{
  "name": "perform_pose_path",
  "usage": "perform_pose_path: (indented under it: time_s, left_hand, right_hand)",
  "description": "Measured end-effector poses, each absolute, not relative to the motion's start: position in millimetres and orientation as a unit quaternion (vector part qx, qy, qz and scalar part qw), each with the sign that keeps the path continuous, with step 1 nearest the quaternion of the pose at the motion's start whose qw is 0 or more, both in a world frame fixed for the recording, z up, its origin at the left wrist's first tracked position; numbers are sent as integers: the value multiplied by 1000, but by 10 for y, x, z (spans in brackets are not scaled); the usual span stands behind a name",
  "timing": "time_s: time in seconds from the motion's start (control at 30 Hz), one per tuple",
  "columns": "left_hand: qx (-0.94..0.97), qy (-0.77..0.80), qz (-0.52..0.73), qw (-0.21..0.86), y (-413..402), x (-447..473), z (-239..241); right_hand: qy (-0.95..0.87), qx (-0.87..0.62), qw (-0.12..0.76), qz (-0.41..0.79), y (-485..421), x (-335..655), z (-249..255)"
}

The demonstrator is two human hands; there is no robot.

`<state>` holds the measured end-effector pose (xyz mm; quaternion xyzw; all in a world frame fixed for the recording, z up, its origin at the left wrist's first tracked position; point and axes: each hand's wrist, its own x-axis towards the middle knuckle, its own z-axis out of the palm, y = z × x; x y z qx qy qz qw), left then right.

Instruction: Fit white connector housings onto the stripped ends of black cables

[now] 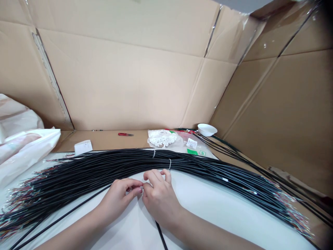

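Note:
My left hand (122, 191) is closed in a pinch, thumb against forefinger, around something too small to make out. Its fingertips meet those of my right hand (160, 194), which is bent over with its fingers curled in. From beneath the right palm a single black cable (161, 235) runs down to the bottom edge; its end is hidden in the fingers. Another black cable (67, 214) passes from the lower left up behind the left hand. Just beyond both hands lies a thick bundle of black cables (104, 166), with thin coloured wires fanning out at both ends.
At the back sit a clear bag of small white parts (163, 140), a white bowl (207, 130) and a red-handled tool (125, 134). White plastic sheeting (28, 146) is heaped on the left. Cardboard walls (125, 80) enclose the white work surface (208, 205).

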<state>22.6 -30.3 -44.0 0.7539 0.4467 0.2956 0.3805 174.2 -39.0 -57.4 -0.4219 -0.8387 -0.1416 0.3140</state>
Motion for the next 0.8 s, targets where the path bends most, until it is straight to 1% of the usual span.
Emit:
perform_pose_path:
  time_s: [0.57, 0.67, 0.8]
  left_hand:
    - [720, 464, 304, 416, -274, 203, -485]
    - [689, 449, 326, 466, -248, 189, -476]
    - [614, 404, 351, 581, -196, 165, -486]
  right_hand:
    - [-826, -432, 343, -119, -398, 1744, -572]
    - [-815, -437, 372, -84, -402, 1740, -556]
    - [-790, -455, 411, -5, -412, 1727, -512]
